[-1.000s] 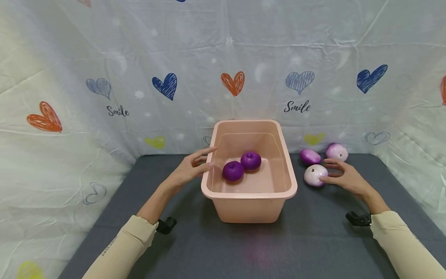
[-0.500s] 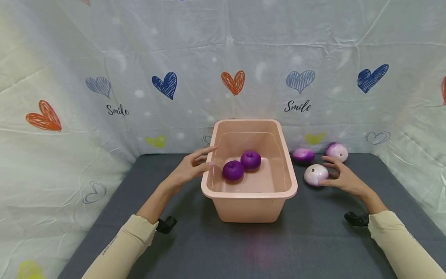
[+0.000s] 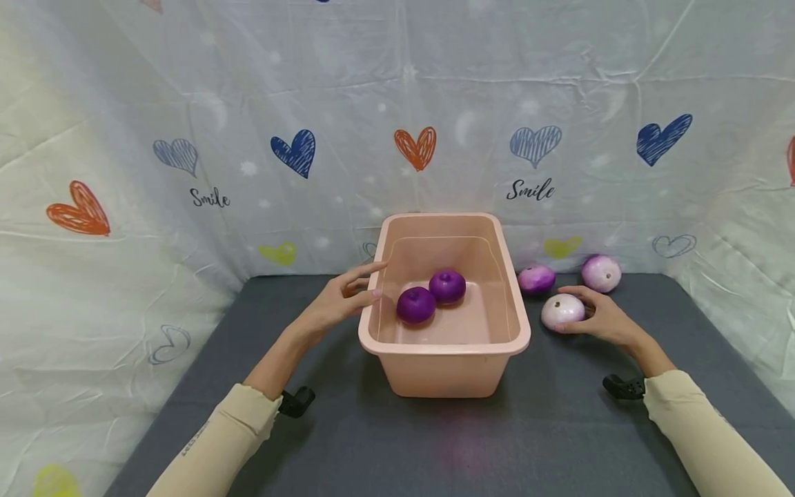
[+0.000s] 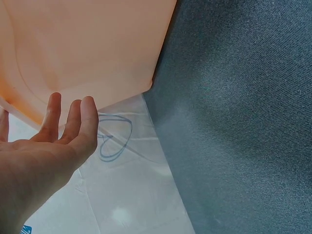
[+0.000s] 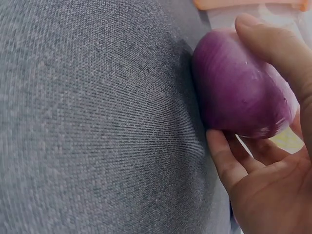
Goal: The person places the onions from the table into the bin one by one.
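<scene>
Your right hand (image 3: 605,319) is curled about the pale round vegetable (image 3: 562,309), thumb across its near side and fingers round behind; the gap is just the width of the vegetable. From the wrist camera, part of that contact is hidden, so I can't be sure every fingertip presses. Your left hand (image 3: 332,304) has its fingers loosely extended and spread, fingertips and thumb touching the left rim of the peach basin (image 3: 444,348) without clenching it.

What has changed is on your right side. A moment ago your fingers stood wider and farther right; they have since moved in and wrapped the pale vegetable, which has stayed about where it was. Beyond it, the purple oval vegetable (image 3: 537,279) has shifted left and now lies close by the basin's right side. I take this to mean the work has passed from reaching to grasping, with the lift not yet made: the vegetable sits low, by the dark tabletop (image 3: 385,449).

Your left hand and the basin are as they were. Just behind your right fingers lies the rear vegetable (image 3: 601,273), untouched. Inside the basin, the nearer dark purple vegetable (image 3: 416,305) sits beside the farther dark purple vegetable (image 3: 447,286). The heart-printed curtain (image 3: 348,207) hangs behind everything.
</scene>
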Demonstrator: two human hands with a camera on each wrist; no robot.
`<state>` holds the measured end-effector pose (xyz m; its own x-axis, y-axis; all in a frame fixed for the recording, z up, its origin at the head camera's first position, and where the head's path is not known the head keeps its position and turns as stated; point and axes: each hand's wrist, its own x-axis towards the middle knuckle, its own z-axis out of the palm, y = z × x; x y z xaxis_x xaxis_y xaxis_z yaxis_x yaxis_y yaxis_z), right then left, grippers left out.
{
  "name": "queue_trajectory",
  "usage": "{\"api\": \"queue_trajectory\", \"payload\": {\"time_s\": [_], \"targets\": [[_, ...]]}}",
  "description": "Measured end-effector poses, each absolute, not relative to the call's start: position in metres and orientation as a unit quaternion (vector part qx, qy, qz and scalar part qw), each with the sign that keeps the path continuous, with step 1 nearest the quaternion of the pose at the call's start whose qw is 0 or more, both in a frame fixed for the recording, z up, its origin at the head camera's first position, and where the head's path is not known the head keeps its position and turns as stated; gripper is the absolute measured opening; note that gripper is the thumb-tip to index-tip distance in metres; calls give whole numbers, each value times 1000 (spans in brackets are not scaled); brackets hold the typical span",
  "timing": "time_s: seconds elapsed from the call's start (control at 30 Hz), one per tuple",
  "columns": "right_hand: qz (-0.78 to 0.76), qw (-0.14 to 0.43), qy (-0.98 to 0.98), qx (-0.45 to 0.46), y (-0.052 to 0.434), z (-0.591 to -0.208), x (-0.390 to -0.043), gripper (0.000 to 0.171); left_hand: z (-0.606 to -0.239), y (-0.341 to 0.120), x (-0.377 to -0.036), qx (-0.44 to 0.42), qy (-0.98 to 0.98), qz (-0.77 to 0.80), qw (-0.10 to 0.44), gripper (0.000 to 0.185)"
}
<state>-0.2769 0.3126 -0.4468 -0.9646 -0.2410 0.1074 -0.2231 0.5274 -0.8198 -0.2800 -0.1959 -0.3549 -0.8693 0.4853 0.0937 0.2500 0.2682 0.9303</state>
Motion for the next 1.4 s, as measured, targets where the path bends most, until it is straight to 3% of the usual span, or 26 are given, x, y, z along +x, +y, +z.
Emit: {"api": "queue_trajectory", "payload": {"time_s": [0.5,1.4], "targets": [[-521,-28,840,-149,328,-440,-268,66,-356,-196,-281,232,790,557,106,58],[-535,-38,830,-155,319,-362,-269,65,-354,-197,-280,232,785,563,110,58]]}}
